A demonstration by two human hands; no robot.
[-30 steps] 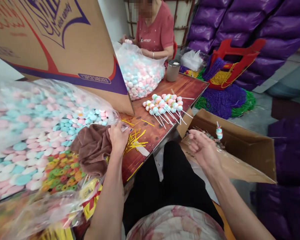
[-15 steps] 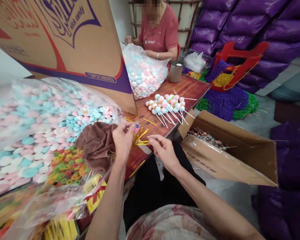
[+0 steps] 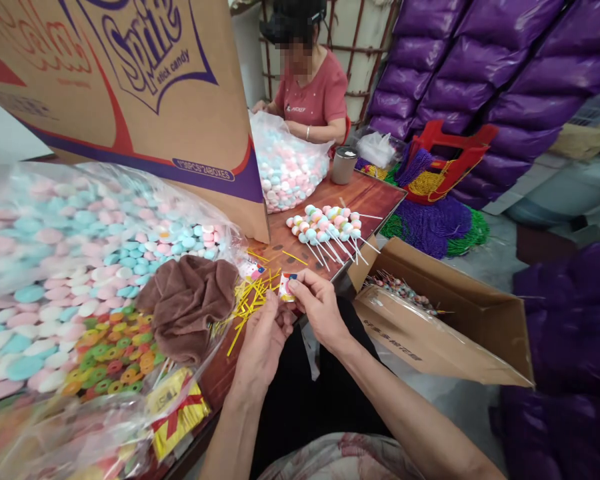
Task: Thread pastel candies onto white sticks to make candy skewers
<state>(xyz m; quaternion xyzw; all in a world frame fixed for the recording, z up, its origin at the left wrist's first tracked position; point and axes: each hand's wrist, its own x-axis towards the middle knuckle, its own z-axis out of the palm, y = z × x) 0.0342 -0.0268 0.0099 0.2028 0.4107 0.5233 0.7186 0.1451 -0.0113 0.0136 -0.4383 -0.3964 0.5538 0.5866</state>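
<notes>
My right hand pinches a small white printed packet with red and dark blue markings between thumb and fingers. Close beside it, just left and lower, my left hand has its fingers curled in with the thumb raised; what they hold, if anything, is hidden. Gold twist ties lie in a loose heap on the table just beyond my left hand. Another small printed packet rests behind the heap. Left of the ties sits a crumpled brown cloth.
Marshmallow sticks are piled near the table's right edge. Pink, white and blue marshmallows and ring gummies fill the left. A tall carton stands behind; an open box is at right. A co-worker sits opposite.
The small packet was in my left hand and is now in my right. My left hand has come down and right, fingers curled. My right hand has moved up from beside the ties.
</notes>
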